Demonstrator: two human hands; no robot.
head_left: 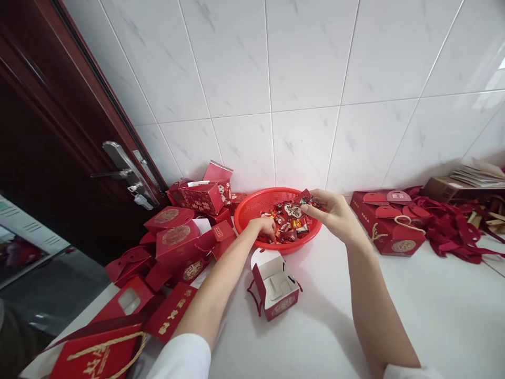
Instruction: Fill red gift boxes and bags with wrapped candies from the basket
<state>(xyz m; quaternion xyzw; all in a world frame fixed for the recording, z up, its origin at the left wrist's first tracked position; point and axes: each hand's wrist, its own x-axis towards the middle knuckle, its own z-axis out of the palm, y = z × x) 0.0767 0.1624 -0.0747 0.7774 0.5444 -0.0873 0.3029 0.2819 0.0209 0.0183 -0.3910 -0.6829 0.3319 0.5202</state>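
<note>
A red plastic basket [252, 202] holds many wrapped candies [290, 235] and stands against the tiled wall. Inside its left part, my left hand [266, 227] reaches down with curled fingers among the candies; its fingertips are partly hidden. My right hand [330, 211] is over the basket's right rim, thumb and fingers pinched on a dark red wrapped candy [306, 197]. In front of the basket sits an open red gift box [281, 305] with a white inside and red cord handles. No candy shows in this box.
Red gift boxes [177, 237] are piled on the left of the white table [323, 337]. A closed red box [389, 223] stands at the right, beside dark red ribbons [450, 231] and a cardboard box [442, 188]. A dark door [59, 105] is at the left.
</note>
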